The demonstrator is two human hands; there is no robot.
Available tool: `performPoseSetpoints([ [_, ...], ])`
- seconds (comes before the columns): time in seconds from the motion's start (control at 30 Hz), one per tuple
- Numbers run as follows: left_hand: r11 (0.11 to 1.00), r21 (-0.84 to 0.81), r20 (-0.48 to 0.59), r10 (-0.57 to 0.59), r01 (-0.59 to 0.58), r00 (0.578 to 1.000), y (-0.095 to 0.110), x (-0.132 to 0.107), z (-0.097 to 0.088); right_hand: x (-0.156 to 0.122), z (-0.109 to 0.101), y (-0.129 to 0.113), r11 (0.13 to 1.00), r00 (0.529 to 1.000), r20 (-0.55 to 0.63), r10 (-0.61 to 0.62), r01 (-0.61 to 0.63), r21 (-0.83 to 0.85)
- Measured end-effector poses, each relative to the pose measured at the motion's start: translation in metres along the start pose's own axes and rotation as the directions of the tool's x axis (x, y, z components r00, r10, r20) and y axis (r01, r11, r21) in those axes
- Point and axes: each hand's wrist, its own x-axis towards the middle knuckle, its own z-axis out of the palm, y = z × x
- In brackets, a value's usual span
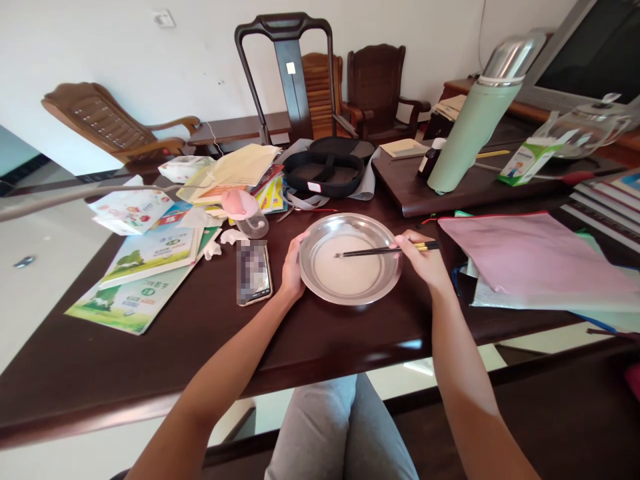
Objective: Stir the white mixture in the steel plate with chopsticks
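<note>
Steel dish (327, 230) of pale liquid (345, 273), chopsticks (370, 251) in it, near the front edge of the dark table (320, 340).

Risk, as I judge it: the dish is shallow and the liquid covers its floor, so a hard sweep or a slide on the polished wood could slop it over the rim. The phone (253, 272) lies just beside the left hand (293, 270), and the pink folder (525, 257) is near on the other side; both would get wet. Left-hand fingers (300, 241) are curled against the dish's left rim, thumb on top, steadying it. The right hand (423, 257) sits at the right rim, its fingers (407, 240) pressed together, pinching the chopsticks near their upper end. The tips lie low over the middle; whether they touch the liquid I cannot tell.
</note>
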Motion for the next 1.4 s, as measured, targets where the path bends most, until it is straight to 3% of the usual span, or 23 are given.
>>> performPoseSetpoints([
  [0.1, 0.999, 0.035, 0.014, -0.003, 0.002, 1.0, -0.002, 0.002, -0.002, 0.001, -0.007, 0.005, 1.0, 0.99, -0.143, 0.001, -0.001, -0.003],
  [0.17, 0.999, 0.051, 0.021, -0.006, 0.005, 1.0, -0.002, 0.003, -0.003, 0.001, -0.01, 0.007, 1.0, 0.985, -0.174, 0.005, 0.0, 0.025],
  [0.37, 0.998, 0.068, 0.027, -0.006, 0.005, 1.0, -0.001, 0.001, -0.003, -0.001, -0.002, 0.003, 1.0, 1.0, 0.019, -0.003, 0.003, 0.012],
  [0.57, 0.998, 0.065, 0.022, -0.003, 0.002, 1.0, 0.0, 0.002, -0.002, 0.0, -0.012, 0.008, 1.0, 0.98, -0.199, -0.002, 0.008, 0.029],
  [0.63, 0.997, 0.074, 0.022, -0.005, 0.003, 1.0, 0.0, 0.002, -0.002, -0.001, -0.012, 0.007, 0.998, 0.987, -0.162, 0.004, 0.006, 0.061],
  [0.77, 0.996, 0.093, 0.021, -0.004, 0.002, 1.0, -0.001, 0.002, -0.002, -0.002, -0.004, 0.001, 0.999, 0.999, 0.033, 0.0, -0.001, 0.033],
  [1.0, 0.998, 0.06, 0.01, 0.001, -0.002, 1.0, -0.002, 0.002, -0.002, 0.0, -0.015, 0.008, 0.999, 0.984, -0.18, 0.015, -0.007, 0.042],
  [1.2, 0.998, 0.064, 0.024, -0.006, 0.005, 1.0, -0.002, 0.002, -0.003, -0.002, -0.005, 0.0, 1.0, 0.999, 0.05, 0.02, -0.021, 0.021],
  [1.4, 0.999, 0.053, 0.018, -0.009, 0.008, 1.0, -0.002, 0.002, -0.002, 0.0, -0.014, 0.008, 0.998, 0.979, -0.205, 0.009, 0.004, 0.064],
])
